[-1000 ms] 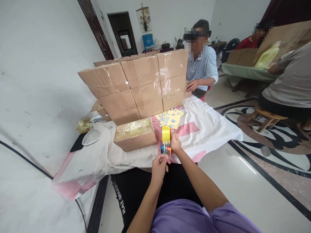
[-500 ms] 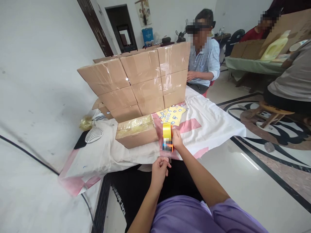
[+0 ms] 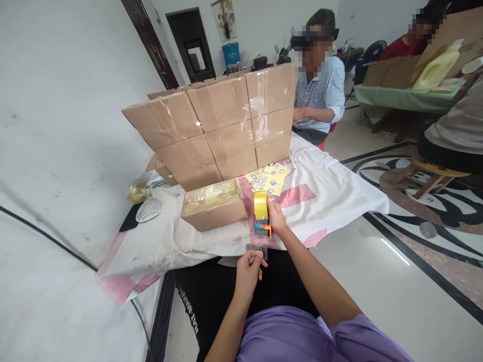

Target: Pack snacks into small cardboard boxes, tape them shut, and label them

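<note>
Beside the brown cardboard box [image 3: 214, 211] on the cloth-covered surface [image 3: 332, 196], right hand [image 3: 276, 217] grips the orange dispenser of yellow tape [image 3: 261, 213]; left hand [image 3: 249, 269] pinches the clear strip drawn toward the body. Box top looks taped, this strip not yet laid.

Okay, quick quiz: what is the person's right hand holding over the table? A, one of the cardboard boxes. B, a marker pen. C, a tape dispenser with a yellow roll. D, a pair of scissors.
C: the right hand grips a tape dispenser with a yellow roll, while the left hand pinches the clear tape end pulled from it, beside the single cardboard box.
</note>
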{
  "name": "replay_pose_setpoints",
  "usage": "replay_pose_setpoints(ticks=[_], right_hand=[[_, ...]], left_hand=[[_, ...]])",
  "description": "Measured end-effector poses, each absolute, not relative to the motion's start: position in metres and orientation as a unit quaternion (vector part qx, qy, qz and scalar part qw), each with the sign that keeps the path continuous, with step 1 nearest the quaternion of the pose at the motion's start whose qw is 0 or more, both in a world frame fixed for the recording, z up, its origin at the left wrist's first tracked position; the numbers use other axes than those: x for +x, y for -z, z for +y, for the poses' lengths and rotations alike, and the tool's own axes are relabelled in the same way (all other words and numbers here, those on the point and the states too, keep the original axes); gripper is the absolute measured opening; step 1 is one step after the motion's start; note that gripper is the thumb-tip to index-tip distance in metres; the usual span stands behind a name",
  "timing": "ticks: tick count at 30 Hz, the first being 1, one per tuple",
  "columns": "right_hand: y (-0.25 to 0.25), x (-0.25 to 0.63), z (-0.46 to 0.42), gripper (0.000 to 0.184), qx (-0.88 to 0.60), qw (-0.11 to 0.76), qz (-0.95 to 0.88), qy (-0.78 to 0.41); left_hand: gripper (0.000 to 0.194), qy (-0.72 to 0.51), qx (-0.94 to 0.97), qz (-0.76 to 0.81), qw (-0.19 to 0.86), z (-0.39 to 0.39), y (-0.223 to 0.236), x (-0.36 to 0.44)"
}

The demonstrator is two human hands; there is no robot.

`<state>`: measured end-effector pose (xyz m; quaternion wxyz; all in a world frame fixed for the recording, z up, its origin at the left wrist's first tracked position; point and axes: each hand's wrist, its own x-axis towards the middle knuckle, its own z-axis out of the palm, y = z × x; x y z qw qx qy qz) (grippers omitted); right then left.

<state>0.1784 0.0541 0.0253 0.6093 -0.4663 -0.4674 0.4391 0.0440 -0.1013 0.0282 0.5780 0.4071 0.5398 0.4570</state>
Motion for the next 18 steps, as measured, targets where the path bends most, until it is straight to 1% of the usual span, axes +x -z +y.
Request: replay_pose_setpoints(ticks=[4, 11, 14, 18], right_hand=[[-0.035, 0.181, 0.049, 0.043, -0.416, 0.593, -0.473, -0.502], [-0.040, 0.184, 0.044, 0.026, -0.343, 0.570, -0.467, -0.583], [-0.041, 0.184, 0.043, 0.021, -0.326, 0.576, -0.461, -0.591], [-0.042, 0.183, 0.041, 0.022, -0.316, 0.578, -0.450, -0.602]], left_hand=[[0.045, -0.452, 0.423, 0.534, 0.576, -0.100, -0.034, 0.039], [0.046, -0.443, 0.440, 0.521, 0.582, -0.098, -0.037, 0.049], [0.048, -0.438, 0.444, 0.515, 0.588, -0.095, -0.033, 0.057], [0.048, -0.438, 0.441, 0.519, 0.586, -0.093, -0.026, 0.057]])
